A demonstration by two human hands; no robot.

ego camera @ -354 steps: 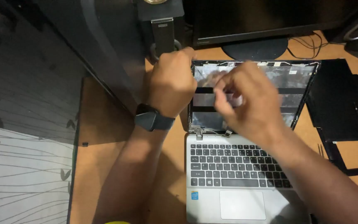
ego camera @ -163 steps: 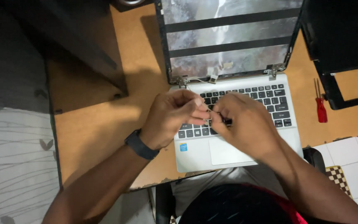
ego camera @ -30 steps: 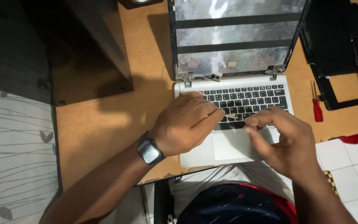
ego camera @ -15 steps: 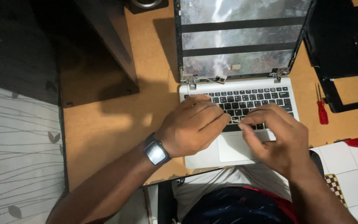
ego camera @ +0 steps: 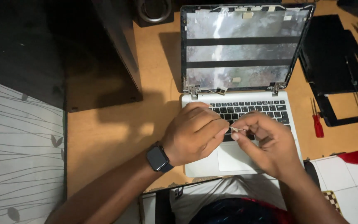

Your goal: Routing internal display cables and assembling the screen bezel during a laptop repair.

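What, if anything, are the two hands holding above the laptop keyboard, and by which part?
A tiny pale part, too small to identify, is pinched between the fingertips of the left hand and the right hand, apparently one at each end, above the laptop.

My laptop (ego camera: pixel 237 124) sits on the counter (ego camera: pixel 117 137); two screwdrivers (ego camera: pixel 318 122) lie to its right, a speaker (ego camera: pixel 154 10) behind-left.

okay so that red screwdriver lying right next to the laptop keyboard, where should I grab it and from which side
Judging by its pose, take the nearer red screwdriver by its thick red handle, the end nearest you, coming straight down from above. It lies flat on the wooden desk, thin shaft pointing away. Bare desk on its right gives fingers more room than the laptop side.
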